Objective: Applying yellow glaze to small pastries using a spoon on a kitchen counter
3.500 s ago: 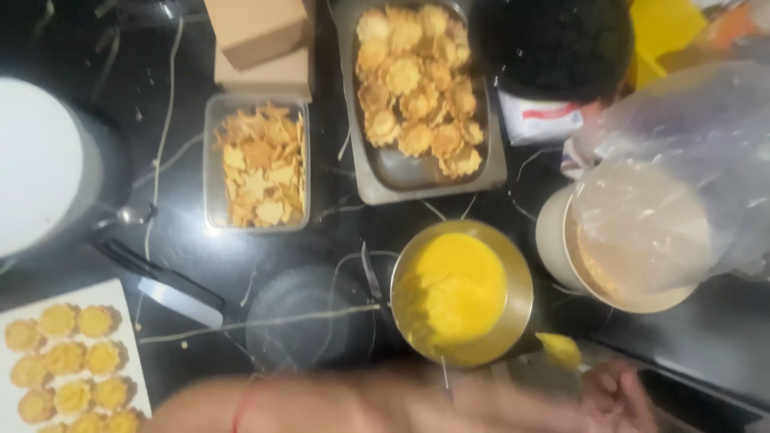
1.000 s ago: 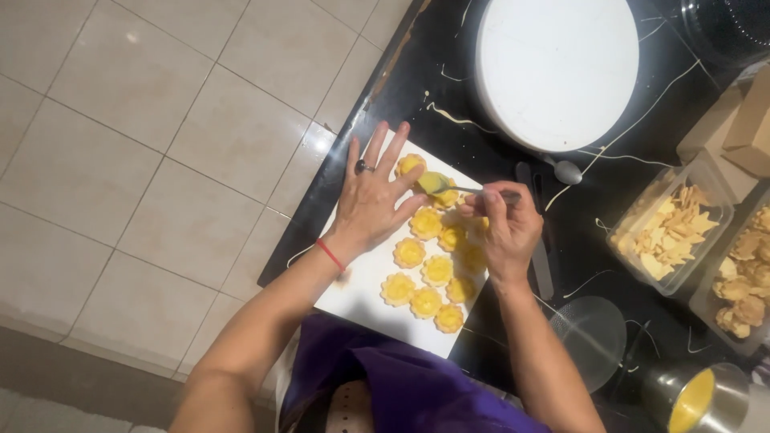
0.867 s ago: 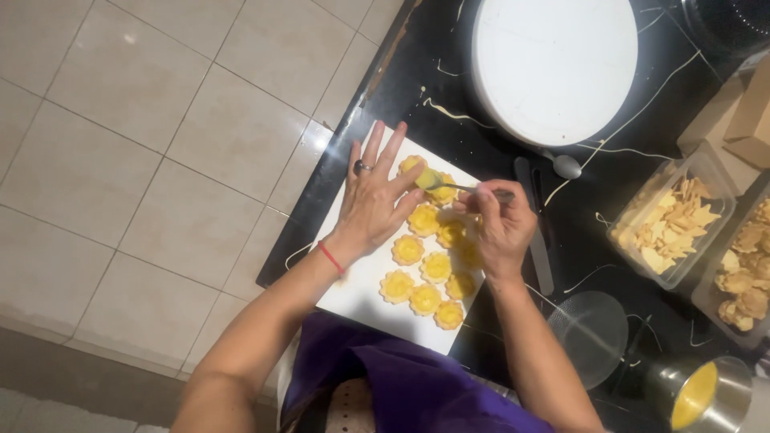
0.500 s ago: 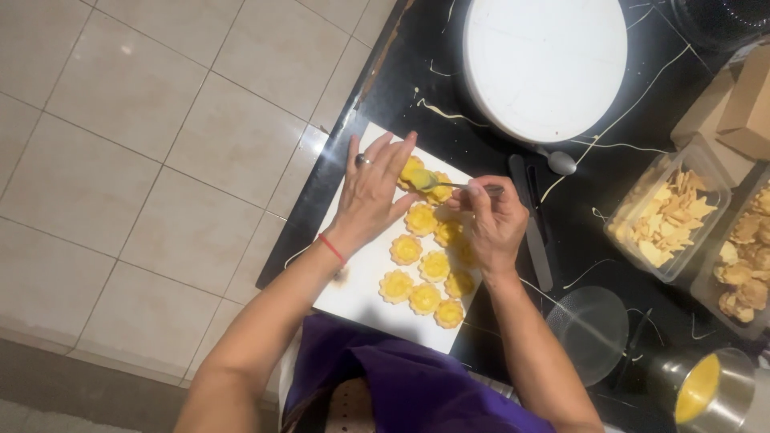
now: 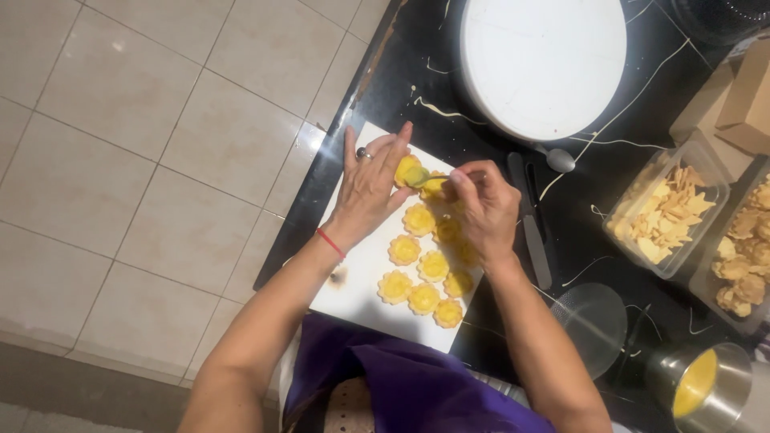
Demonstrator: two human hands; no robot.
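Centrally, small yellow-filled tart shells (image 5: 423,265) sit in rows on a white board (image 5: 361,281), mid frame. Right hand (image 5: 481,210) grip pinching a small spoon (image 5: 425,178) with yellow filling over the top tart. Left hand (image 5: 370,184) lies flat, fingers spread, on the board beside that tart. Board rests on black worktop (image 5: 593,240). Knife (image 5: 531,224) just right of the hand. White round lid (image 5: 544,60) at top, tray of cracker pieces (image 5: 666,212) right, metal cup of yellow filling (image 5: 696,385) lower right
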